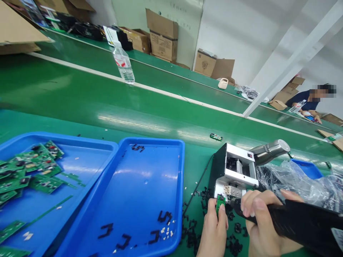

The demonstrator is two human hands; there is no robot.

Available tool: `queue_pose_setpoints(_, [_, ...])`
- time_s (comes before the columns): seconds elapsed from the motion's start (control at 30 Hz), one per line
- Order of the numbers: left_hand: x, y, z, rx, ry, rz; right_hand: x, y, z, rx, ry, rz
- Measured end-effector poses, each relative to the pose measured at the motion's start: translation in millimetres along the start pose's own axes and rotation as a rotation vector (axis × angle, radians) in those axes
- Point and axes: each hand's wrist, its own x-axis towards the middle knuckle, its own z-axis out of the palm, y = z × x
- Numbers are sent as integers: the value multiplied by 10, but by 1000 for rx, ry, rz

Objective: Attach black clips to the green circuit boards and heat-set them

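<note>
My left hand (214, 228) pinches a small green circuit board (220, 202) between thumb and fingers, just in front of a boxy black-and-silver machine (235, 171). My right hand (264, 217) is wrapped round a black electric screwdriver (297, 217) that lies nearly level. Its tip points left and meets the board's right edge; whether it touches a screw is too small to tell. Loose black plastic clips (191, 232) are scattered on the green bench around my hands.
One blue tray (150, 178) holds several black clips and white bits. Another tray (88, 142) at left contains many circuit boards (40, 167). A steel flask (272, 151) and clear plastic bags (292, 182) lie behind the machine. Farther off are a water bottle (123, 66) and a seated person (308, 100).
</note>
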Motion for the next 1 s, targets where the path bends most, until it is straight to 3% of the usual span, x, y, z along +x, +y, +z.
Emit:
queue_pose_setpoints(0.27, [2,-59,19,78,38,39,-2,65,0,-126,-82,67])
queue_pose_setpoints(0.5, [7,-108,68,61,89,44,12,77,26,22,-67,36])
queue_pose_setpoints(0.7, [25,-5,38,12,-29,23,81,62,-27,47,20,39])
queue_pose_setpoints(1.0, [20,-114,108,145,33,83,41,112,-46,1,-98,15])
